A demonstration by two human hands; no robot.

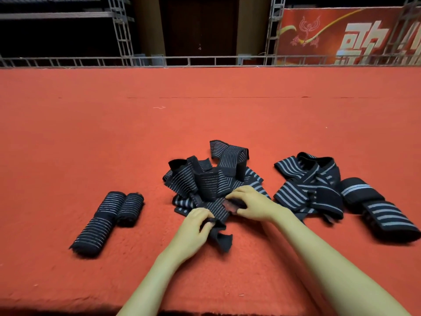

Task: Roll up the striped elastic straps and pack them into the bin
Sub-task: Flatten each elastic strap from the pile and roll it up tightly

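Observation:
A tangled pile of black elastic straps (211,179) with thin grey stripes lies on the red carpet in front of me. My left hand (193,224) pinches the near end of one thin-striped strap (216,210). My right hand (250,204) grips the same strap a little farther along, fingers curled over it. Two rolled straps (109,215) lie side by side to the left. Rolled wide-striped straps (378,210) lie at the right, beside a loose heap of wide-striped straps (305,179). No bin is in view.
The red carpet (205,110) stretches far ahead to a metal truss rail (205,60). Its front edge (91,309) drops off just below my forearms. A red banner (341,35) stands at the back right.

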